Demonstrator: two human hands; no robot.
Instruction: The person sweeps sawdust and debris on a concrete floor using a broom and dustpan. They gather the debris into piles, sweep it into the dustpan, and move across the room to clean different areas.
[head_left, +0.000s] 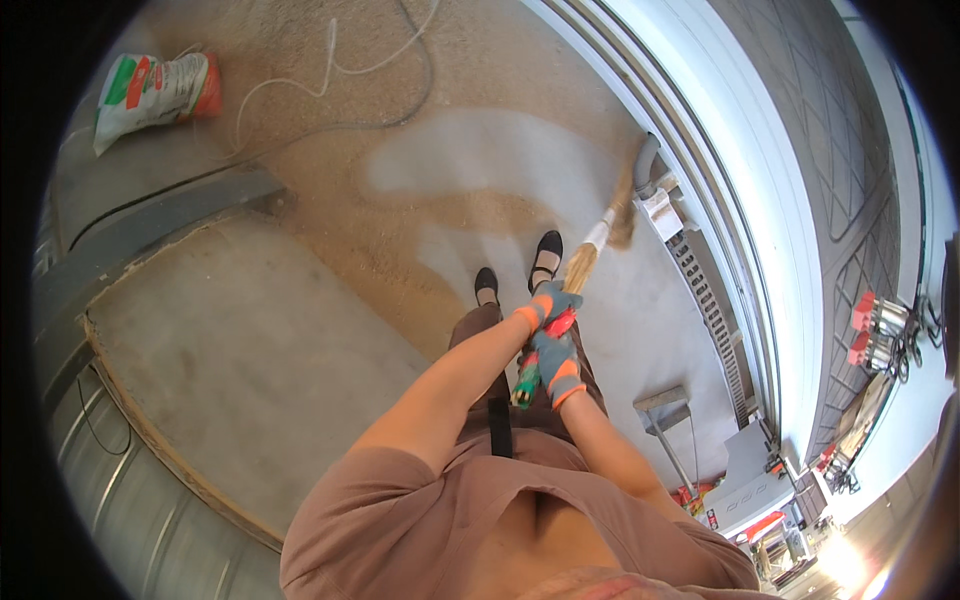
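From the head camera, the gloved left hand (pixel 552 303) and right hand (pixel 558 365) each have a closed grip on a broom (pixel 585 262), bristles down on the dusty floor (pixel 330 230) beside the wall track (pixel 700 290). It looks light and stiff, best held along its handle.

A single package shows: a filled sack (pixel 150 92), white with green and orange-red panels, lying on its side on the grain-dusted floor (pixel 300 150), well apart from the gloved fingers (pixel 560 300), up and far to their left.
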